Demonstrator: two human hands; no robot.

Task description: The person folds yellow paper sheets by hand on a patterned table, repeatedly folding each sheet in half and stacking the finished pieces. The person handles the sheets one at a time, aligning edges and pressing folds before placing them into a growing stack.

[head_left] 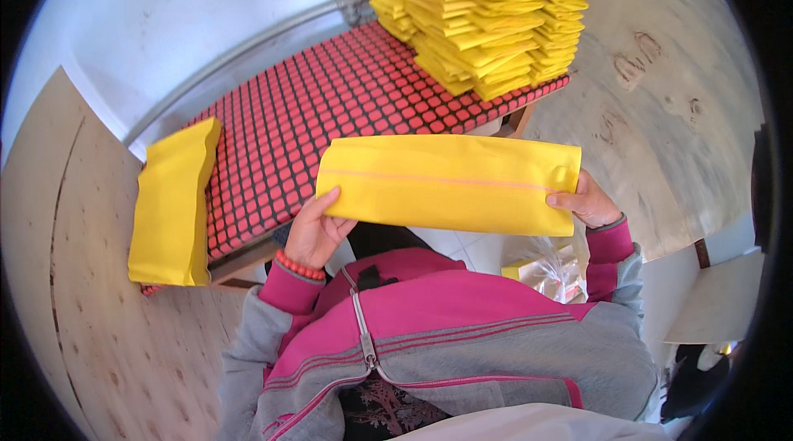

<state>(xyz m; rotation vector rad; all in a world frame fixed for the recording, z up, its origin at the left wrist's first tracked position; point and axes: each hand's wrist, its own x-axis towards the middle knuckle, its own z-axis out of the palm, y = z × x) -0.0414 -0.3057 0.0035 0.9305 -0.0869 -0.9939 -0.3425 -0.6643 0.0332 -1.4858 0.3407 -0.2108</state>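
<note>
Held level in front of my body is a long, flat, folded yellow piece [446, 181], like a fabric or paper sleeve, with a thin pink line along it. My left hand [311, 230] pinches its lower left corner, thumb on top, a red bead bracelet at the wrist. At the other end, my right hand [588, 200] grips the right edge with the thumb across the face. Another yellow folded piece [172, 206] lies at the left end of the red-and-black checked table [306, 102]. Many more form a tall stack [487, 20] at its far right end.
Beneath the held piece, a clear plastic bag [557, 272] with something yellow sits low on the right. Wooden boards [652, 102] stand on the right, and another wooden panel [74, 218] is on the left. A white wall [206, 11] rises behind the table.
</note>
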